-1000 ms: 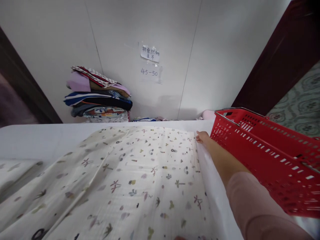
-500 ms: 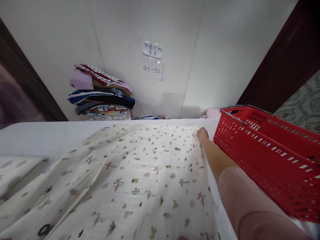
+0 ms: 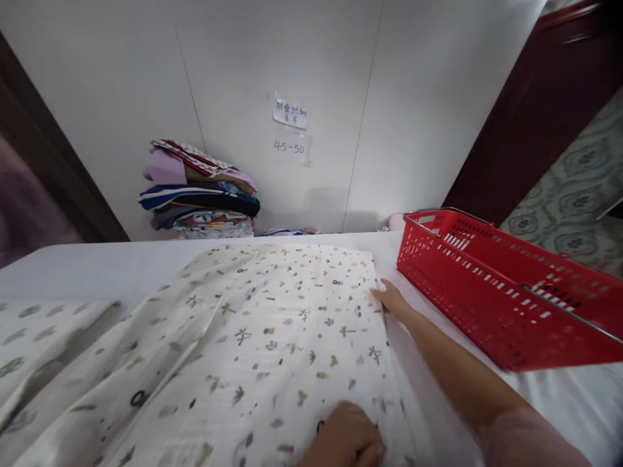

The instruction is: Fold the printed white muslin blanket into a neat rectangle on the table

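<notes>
A white cloth [image 3: 292, 337] printed with small palms, fruits and leaves lies spread over the table, with soft creases on its left part. At its right edge, towards the far corner, my right hand [image 3: 392, 301] has its fingertips closed on the hem. My left hand [image 3: 343, 438] rests low on the cloth near the same edge, its fingers curled; the bottom of the frame cuts it off. What those curled fingers hold, if anything, is hidden.
On the right of the white table [image 3: 111, 263] stands a red plastic basket [image 3: 467, 292] with metal handles. At left lies a folded cloth [image 3: 43, 331] with a leaf print. Behind the table, a pile of folded fabrics [image 3: 202, 191] leans by the wall, which bears paper signs [image 3: 291, 130].
My right hand has slid down the cloth's right edge, away from the far corner. My left hand has come up into view from the bottom. The view has shifted somewhat to the right.
</notes>
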Motion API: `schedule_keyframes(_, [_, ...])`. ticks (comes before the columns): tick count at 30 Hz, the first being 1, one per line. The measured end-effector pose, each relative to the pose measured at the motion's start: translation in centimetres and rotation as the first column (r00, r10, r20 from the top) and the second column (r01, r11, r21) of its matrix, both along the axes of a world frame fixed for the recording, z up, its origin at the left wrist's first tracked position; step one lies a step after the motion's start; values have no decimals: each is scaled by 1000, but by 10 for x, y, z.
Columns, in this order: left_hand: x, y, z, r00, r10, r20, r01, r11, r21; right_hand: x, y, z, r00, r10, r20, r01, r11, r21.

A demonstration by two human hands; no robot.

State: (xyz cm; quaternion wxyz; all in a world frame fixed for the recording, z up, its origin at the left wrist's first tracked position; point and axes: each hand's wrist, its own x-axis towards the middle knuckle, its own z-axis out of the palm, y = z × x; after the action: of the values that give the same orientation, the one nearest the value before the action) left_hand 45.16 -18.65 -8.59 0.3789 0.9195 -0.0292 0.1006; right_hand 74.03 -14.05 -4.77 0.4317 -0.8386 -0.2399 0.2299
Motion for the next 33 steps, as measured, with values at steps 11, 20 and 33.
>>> schedule_keyframes(11, [-40, -32, 59, 991, 82, -107, -44, 946, 322, -102, -132, 8, 864, 196, -464, -129, 977, 172])
schedule_keyframes(20, [-66, -56, 55, 934, 329, -137, -236, 858, 455, -109, -139, 5, 807, 212, -551, -105, 970, 219])
schedule_keyframes(33, [-28, -67, 53, 883, 448, -142, -327, 803, 499, -84, -97, 10, 803, 155, -576, 54, 942, 330])
